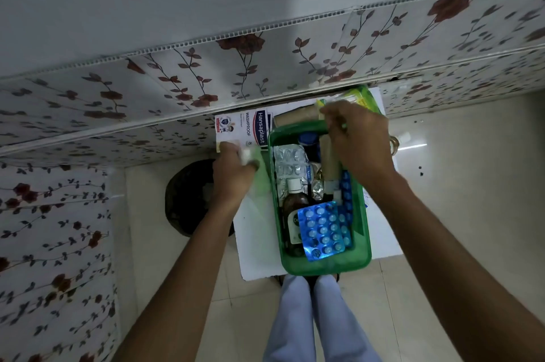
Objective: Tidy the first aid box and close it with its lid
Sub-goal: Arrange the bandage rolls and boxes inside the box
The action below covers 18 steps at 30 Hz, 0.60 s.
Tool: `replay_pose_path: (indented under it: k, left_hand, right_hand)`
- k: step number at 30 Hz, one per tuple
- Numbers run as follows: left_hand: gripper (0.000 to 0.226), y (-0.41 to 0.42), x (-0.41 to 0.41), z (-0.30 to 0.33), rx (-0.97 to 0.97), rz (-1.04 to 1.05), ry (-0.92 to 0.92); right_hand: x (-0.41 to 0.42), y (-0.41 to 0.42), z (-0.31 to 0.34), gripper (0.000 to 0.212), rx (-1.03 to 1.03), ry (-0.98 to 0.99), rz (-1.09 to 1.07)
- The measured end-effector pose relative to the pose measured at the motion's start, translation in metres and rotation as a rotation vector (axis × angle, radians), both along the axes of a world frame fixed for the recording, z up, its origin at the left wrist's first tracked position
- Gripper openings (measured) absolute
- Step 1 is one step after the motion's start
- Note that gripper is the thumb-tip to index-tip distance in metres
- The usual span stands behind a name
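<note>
The green first aid box [324, 266] sat on a white board, its long axis running away from the person. Beside its far left corner, the left hand [234, 171] clenched something pale. Over its far end, the right hand [355, 137] pinched a yellow-green packet [321, 103], nearer the box.

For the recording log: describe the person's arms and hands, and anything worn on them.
Both arms are bare from hand to the frame's bottom edge: no sleeves, gloves or watch in view. The left hand and right hand show no rings that I can make out. Below, light bluish-white trousers cover the legs.
</note>
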<state>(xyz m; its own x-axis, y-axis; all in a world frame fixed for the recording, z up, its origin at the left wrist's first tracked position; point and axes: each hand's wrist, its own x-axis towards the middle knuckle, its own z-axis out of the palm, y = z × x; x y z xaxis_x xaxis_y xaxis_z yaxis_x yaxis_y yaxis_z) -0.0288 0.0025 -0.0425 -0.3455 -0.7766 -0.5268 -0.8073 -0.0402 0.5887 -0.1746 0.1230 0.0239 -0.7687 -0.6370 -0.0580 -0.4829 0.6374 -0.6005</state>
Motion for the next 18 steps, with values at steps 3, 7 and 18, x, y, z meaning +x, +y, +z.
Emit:
replay_pose_path:
  k: [3,7,18]
  left_hand:
    - [0.03,-0.004,0.007,0.037,-0.044,0.183,0.142]
    - [0.034,0.01,0.001,0.088,0.054,0.104,0.435]
    - [0.043,0.038,-0.025,0.061,-0.258,-0.28,0.357]
  right_hand:
    - [-0.028,-0.033,-0.013,0.029,0.079,0.041,0.22]
    - [-0.049,-0.086,-0.034,0.034,0.485,0.053,0.532]
    - [-0.04,-0.102,-0.043,0.025,0.741,0.084,0.753]
